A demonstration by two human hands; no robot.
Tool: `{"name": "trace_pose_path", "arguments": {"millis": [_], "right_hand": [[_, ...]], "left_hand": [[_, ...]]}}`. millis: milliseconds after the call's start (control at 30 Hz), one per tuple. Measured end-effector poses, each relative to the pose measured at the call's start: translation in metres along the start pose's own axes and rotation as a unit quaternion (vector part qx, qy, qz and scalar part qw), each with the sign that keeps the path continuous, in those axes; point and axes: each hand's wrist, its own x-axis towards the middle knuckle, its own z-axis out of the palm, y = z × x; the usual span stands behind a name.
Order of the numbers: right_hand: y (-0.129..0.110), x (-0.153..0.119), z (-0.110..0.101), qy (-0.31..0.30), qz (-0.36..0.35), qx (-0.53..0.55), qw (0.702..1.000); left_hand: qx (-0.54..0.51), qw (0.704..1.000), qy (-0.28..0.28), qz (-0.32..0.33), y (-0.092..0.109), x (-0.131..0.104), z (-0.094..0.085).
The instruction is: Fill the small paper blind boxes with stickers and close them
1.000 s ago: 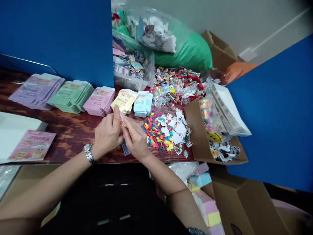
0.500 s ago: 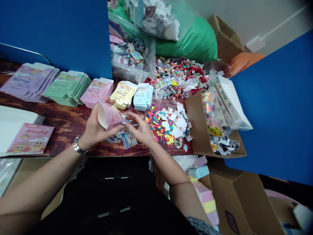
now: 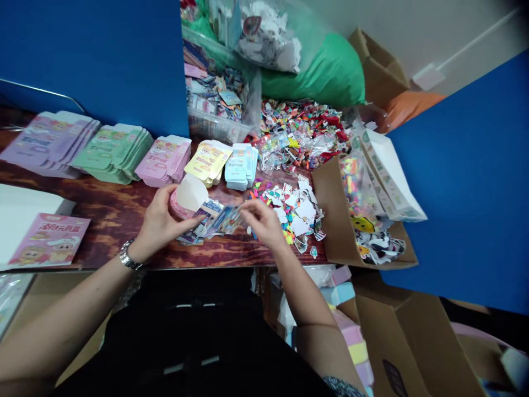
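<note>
My left hand point(image 3: 162, 219) is wrapped around a small pink paper box point(image 3: 182, 205), tilted, with its white inner side and raised flap showing. Beside the box mouth, my right hand point(image 3: 263, 221) pinches a colourful printed card point(image 3: 228, 219), smeared by motion; whether it is one or several cards I cannot tell. More printed cards point(image 3: 192, 237) lie on the table beneath the box. Just past my right fingers spreads a pile of white-backed stickers and bright small pieces point(image 3: 295, 212).
Flat box stacks in purple point(image 3: 49, 140), green point(image 3: 111, 149), pink point(image 3: 163, 157), yellow point(image 3: 209, 160) and blue point(image 3: 241, 165) line the back. Behind are a clear bin of cards point(image 3: 223, 129) and a heap of trinkets point(image 3: 301, 129). An open carton point(image 3: 330, 212) stands right, a pink booklet point(image 3: 52, 240) left.
The pink box has tipped, so its white inside faces up more. My right hand has moved right, away from the box, with a card now at its fingertips.
</note>
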Motion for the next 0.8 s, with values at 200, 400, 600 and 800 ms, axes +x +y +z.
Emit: {"name": "trace_pose_path", "arguments": {"millis": [200, 400, 600, 800], "right_hand": [[-0.031, 0.014, 0.004, 0.26, -0.127, 0.051, 0.956], [-0.031, 0.006, 0.035, 0.084, -0.123, -0.188, 0.971], [-0.01, -0.007, 0.003, 0.041, -0.081, -0.207, 0.974], [0.057, 0.021, -0.077, 0.11, 0.203, -0.304, 0.924]], "left_hand": [[0.04, 0.999, -0.012, 0.009, 0.003, -0.007, 0.012], [0.092, 0.994, -0.059, 0.028, 0.009, -0.008, 0.021], [0.111, 0.983, -0.099, 0.106, 0.016, -0.006, 0.027], [0.1, 0.982, -0.127, 0.093, 0.024, -0.006, 0.035]]}}
